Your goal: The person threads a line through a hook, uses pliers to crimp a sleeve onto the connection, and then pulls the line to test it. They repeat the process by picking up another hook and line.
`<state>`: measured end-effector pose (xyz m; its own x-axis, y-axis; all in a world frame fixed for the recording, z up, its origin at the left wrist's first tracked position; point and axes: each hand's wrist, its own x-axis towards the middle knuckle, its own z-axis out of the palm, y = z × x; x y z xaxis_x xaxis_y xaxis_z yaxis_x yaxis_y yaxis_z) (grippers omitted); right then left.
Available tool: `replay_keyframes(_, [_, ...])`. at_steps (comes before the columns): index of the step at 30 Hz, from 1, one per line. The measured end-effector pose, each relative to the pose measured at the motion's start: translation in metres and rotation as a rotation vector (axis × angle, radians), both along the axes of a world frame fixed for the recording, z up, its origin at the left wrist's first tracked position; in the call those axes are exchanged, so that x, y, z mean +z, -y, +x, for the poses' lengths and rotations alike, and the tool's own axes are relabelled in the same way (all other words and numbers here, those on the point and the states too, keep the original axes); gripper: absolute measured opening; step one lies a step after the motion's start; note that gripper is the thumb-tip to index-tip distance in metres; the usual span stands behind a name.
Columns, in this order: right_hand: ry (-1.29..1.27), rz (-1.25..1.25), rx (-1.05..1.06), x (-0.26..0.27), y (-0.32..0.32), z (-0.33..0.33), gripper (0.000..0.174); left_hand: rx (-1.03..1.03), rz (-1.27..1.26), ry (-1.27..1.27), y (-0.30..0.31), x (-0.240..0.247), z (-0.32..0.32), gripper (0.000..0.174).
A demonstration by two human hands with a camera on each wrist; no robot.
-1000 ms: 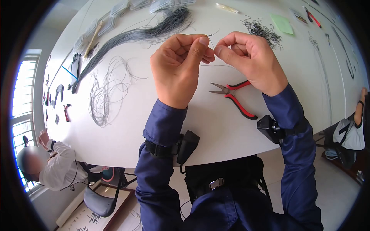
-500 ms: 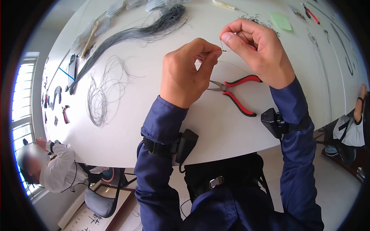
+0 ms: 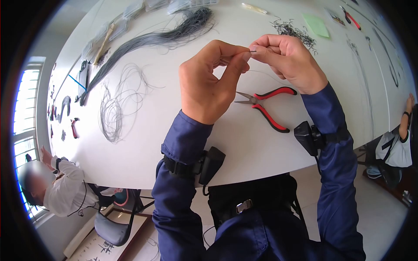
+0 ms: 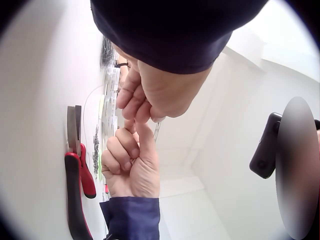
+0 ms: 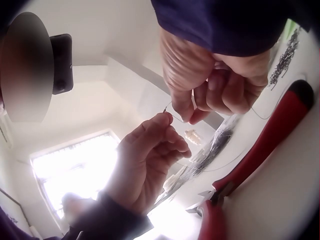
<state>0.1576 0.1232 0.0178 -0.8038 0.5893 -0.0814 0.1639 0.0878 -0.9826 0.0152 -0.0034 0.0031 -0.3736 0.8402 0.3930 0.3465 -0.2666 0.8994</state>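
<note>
My left hand (image 3: 207, 85) pinches a small dark metal piece (image 3: 253, 51) between thumb and forefinger. In the right wrist view its tip pokes up from the fingertips, with a fine thread-like line (image 5: 169, 104) curving off it. Right beside it, my right hand (image 3: 292, 61) pinches the line between thumb and forefinger, its fingertips meeting the left ones in the head view. The piece is mostly hidden by fingers, so I cannot tell its exact kind. Below the hands, red-handled pliers (image 3: 256, 100) lie on the white table (image 3: 174, 152) with jaws spread.
A long hank of grey line (image 3: 143, 41) stretches across the upper left, with a loose tangled coil (image 3: 114, 115) below it. Small dark hook-shaped pieces (image 3: 296, 32) are heaped beyond my right hand near a green paper (image 3: 317, 26). Another person (image 3: 65, 191) sits at the left.
My hands have shifted rightward from a second ago. The right hand rose away from the left half a second ago, and has now come back down to the left fingertips. The pliers stay put.
</note>
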Motion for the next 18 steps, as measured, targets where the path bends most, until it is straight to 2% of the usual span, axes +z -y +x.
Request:
replay_keyframes(3, [0.029,0.024,0.011,0.003,0.006,-0.002,0.024,0.055,0.031,0.121,-0.002,-0.001,-0.003,0.009])
replay_keyframes(6, [0.016,0.055,0.012,0.006,0.012,-0.003,0.023,0.102,0.004,0.158,-0.002,0.001,-0.006,0.011])
replay_keyframes(9, [-0.016,0.145,0.027,-0.001,0.014,-0.004,0.022,0.147,0.075,0.142,-0.007,-0.010,-0.006,0.006])
replay_keyframes(12, [-0.030,0.226,0.019,0.005,0.020,-0.004,0.022,0.175,0.027,-0.177,-0.008,-0.016,-0.012,0.005])
replay_keyframes(15, [-0.064,0.304,-0.015,0.005,0.017,-0.002,0.022,0.103,-0.035,-0.347,-0.006,-0.013,-0.011,0.007])
replay_keyframes(18, [-0.099,0.326,-0.054,-0.002,0.003,-0.001,0.026,0.013,-0.008,-0.320,-0.005,-0.011,-0.006,0.007])
